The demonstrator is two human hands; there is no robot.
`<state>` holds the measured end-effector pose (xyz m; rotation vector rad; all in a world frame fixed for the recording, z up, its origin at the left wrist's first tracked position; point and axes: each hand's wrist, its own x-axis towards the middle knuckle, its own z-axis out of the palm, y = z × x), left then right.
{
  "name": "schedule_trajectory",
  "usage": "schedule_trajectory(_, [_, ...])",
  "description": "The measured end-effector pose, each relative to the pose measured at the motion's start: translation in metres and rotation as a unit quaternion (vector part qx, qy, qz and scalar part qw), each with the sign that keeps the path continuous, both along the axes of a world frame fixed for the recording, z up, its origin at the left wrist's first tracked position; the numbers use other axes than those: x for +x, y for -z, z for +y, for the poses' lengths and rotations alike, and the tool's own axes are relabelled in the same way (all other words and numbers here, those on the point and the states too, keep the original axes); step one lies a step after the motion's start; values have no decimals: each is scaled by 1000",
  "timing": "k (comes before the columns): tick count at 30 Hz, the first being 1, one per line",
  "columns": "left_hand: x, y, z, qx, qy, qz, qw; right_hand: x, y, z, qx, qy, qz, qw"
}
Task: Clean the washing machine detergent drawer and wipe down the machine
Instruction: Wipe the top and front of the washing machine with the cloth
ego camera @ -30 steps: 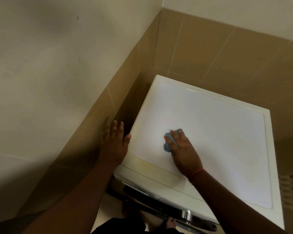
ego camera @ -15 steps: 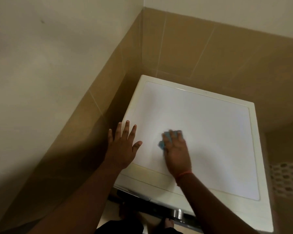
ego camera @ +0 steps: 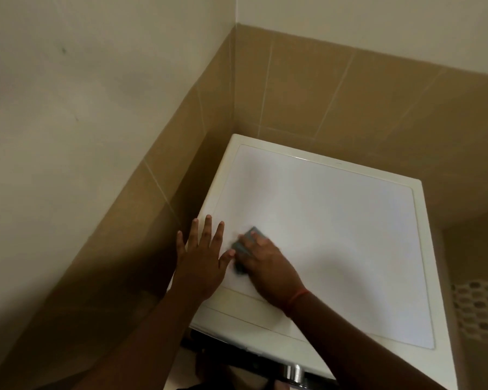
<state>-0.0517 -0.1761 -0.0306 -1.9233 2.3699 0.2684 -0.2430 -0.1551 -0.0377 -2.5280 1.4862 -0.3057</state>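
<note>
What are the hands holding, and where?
The right hand presses a blue cloth from on top. The left hand holds nothing, flat on the washing machine.

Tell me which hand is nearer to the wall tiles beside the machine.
Left. The left hand rests at the machine's edge beside the tiles; the right hand presses the cloth farther in.

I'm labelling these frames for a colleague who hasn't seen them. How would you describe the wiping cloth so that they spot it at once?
Find the white washing machine set into the tiled corner. Near its front left, two hands lie on its top; the cloth sits under the fingers of the right hand, the one with a red wrist band. It is the only blue-grey thing on the white top.
</note>
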Motion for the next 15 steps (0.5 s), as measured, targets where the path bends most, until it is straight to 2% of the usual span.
schedule_trajectory(2, [3, 0, 0, -2, -8, 3, 1000, 2, -2, -9, -18, -56, 8, 998])
schedule_trajectory(4, [7, -1, 0, -2, -23, 6, 1000, 0, 2, -28, -17, 36, 3, 999])
schedule_trajectory(6, [11, -1, -1, -2, -40, 8, 999, 10, 1, -40, 7, 180, 3, 984])
schedule_trajectory(7, [13, -1, -2, 2, -45, 13, 999, 21, 1, -41, 8, 213, -5, 977])
schedule_trajectory(9, [15, -2, -3, 3, -55, 33, 998, 44, 0, -35, 3, 156, -28, 987])
schedule_trajectory(12, [21, -3, -5, -8, -76, 69, 995, 59, 3, -25, 3, -85, 8, 996])
schedule_trajectory(14, [26, -4, -7, -15, -87, 83, 993, 51, 6, -49, -20, -110, 14, 994])
schedule_trajectory(15, [28, -4, -8, -19, -92, 86, 992, 47, 9, -62, -23, -59, 10, 998])
